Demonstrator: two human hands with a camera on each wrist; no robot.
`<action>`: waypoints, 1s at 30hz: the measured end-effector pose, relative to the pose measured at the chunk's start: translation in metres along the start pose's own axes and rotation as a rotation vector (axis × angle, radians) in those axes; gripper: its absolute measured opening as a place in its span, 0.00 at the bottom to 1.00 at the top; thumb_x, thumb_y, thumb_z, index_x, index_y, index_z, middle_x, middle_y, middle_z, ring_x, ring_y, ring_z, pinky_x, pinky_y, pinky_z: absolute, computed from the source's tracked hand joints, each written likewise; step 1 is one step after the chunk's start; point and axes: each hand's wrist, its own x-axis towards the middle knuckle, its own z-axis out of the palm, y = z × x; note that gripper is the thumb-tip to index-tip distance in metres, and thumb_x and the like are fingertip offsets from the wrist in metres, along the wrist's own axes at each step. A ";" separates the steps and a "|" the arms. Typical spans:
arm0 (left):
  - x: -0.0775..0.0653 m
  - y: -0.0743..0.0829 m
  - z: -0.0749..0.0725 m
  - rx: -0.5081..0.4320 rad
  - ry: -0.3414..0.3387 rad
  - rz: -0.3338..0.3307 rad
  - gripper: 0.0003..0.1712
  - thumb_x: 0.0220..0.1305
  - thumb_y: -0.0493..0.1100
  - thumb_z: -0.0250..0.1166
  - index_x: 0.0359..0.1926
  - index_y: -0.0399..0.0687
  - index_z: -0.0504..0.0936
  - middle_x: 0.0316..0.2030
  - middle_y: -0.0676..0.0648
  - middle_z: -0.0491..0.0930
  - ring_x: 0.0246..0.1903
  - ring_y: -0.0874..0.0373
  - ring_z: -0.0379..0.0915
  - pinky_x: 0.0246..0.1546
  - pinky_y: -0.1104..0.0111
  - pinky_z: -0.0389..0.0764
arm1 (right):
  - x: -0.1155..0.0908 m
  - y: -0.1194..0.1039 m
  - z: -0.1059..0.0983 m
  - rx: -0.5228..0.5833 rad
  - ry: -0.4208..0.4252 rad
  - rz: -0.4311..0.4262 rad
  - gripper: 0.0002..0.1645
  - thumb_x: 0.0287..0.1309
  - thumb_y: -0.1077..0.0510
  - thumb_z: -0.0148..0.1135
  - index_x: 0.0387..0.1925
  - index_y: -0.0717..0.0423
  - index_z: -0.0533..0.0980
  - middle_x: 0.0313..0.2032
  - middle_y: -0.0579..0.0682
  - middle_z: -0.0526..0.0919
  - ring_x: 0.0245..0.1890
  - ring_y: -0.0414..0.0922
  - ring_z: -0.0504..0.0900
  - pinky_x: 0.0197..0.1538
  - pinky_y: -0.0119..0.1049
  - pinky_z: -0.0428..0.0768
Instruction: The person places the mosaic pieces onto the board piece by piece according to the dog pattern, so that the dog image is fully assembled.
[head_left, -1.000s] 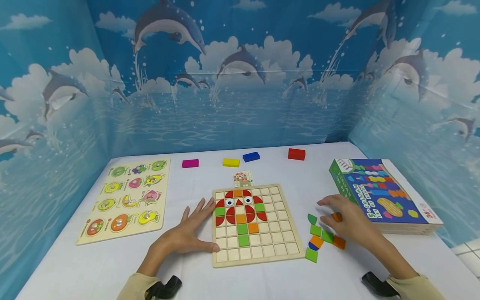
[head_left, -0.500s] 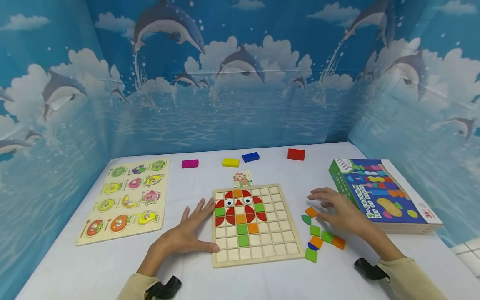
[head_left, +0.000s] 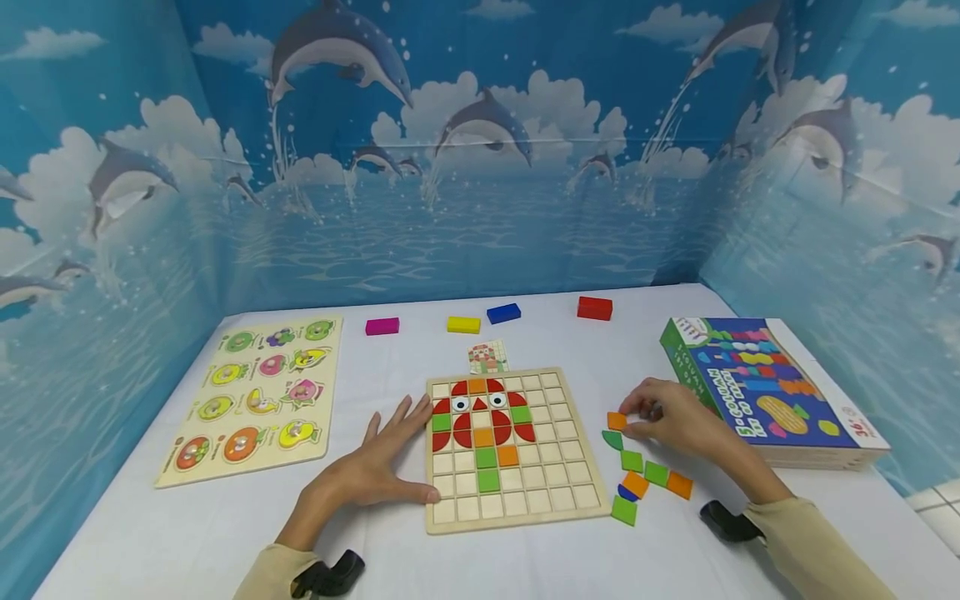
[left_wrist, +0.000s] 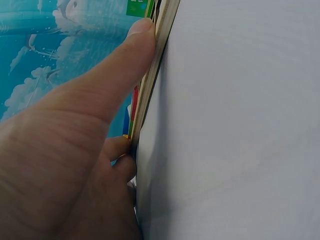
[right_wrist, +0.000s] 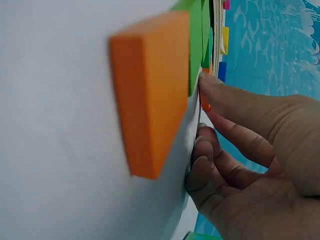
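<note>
My left hand (head_left: 378, 471) lies with spread fingers along the left edge of a wooden grid board (head_left: 555, 493), thumb and fingertips touching its rim. Red, green and orange tiles with two round eyes (head_left: 461, 403) fill part of the grid. Right of the board, my right hand (head_left: 671, 423) pinches an orange square tile (head_left: 617, 421) between thumb and index finger, low over the table. A green curved tile (head_left: 612, 439) lies just below it. In the right wrist view, another orange tile (right_wrist: 155, 95) stands out large in front of the hand.
Green square tiles (head_left: 632, 461), orange ones (head_left: 679, 485) and a blue piece (head_left: 627, 494) lie near the right hand. A picture card (head_left: 487, 357) is behind the board. A fruit puzzle (head_left: 255, 433) lies left, a box (head_left: 772, 392) right, and coloured blocks (head_left: 503, 313) at the back.
My right hand has moved left, bringing the orange square tile from beside the box to above the green curved tile. The left hand stays at the board's edge.
</note>
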 end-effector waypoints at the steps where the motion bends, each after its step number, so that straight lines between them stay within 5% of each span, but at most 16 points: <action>1: 0.000 0.000 0.000 0.000 -0.001 -0.002 0.73 0.51 0.62 0.86 0.88 0.55 0.51 0.88 0.52 0.43 0.87 0.48 0.25 0.82 0.42 0.20 | 0.001 0.000 0.000 0.009 -0.006 0.011 0.12 0.58 0.63 0.82 0.42 0.56 0.87 0.32 0.44 0.80 0.36 0.44 0.76 0.35 0.28 0.78; 7: 0.000 0.000 0.000 0.004 -0.003 -0.005 0.73 0.51 0.62 0.86 0.88 0.55 0.51 0.88 0.52 0.43 0.87 0.48 0.25 0.82 0.42 0.21 | 0.007 0.000 -0.002 0.116 -0.025 0.039 0.08 0.61 0.64 0.79 0.40 0.57 0.86 0.33 0.45 0.86 0.33 0.45 0.80 0.34 0.28 0.82; 17: -0.001 -0.002 0.000 0.002 0.000 -0.004 0.73 0.51 0.62 0.86 0.88 0.54 0.51 0.88 0.52 0.43 0.87 0.48 0.25 0.82 0.42 0.21 | 0.018 -0.015 0.003 0.455 -0.136 0.033 0.10 0.67 0.67 0.73 0.47 0.69 0.87 0.36 0.60 0.92 0.29 0.51 0.90 0.37 0.33 0.91; 25: 0.000 -0.002 0.000 -0.001 -0.001 0.005 0.73 0.51 0.62 0.86 0.88 0.53 0.51 0.88 0.51 0.43 0.87 0.48 0.25 0.82 0.41 0.21 | 0.030 -0.049 0.030 0.475 -0.247 -0.044 0.05 0.66 0.67 0.73 0.42 0.66 0.89 0.31 0.57 0.92 0.26 0.52 0.90 0.33 0.31 0.89; 30: 0.002 -0.001 0.000 0.002 -0.001 -0.001 0.73 0.51 0.62 0.86 0.88 0.55 0.51 0.88 0.53 0.43 0.87 0.48 0.25 0.82 0.42 0.21 | 0.036 -0.064 0.043 0.420 -0.240 -0.084 0.02 0.63 0.67 0.75 0.38 0.63 0.91 0.31 0.51 0.92 0.24 0.47 0.89 0.32 0.29 0.88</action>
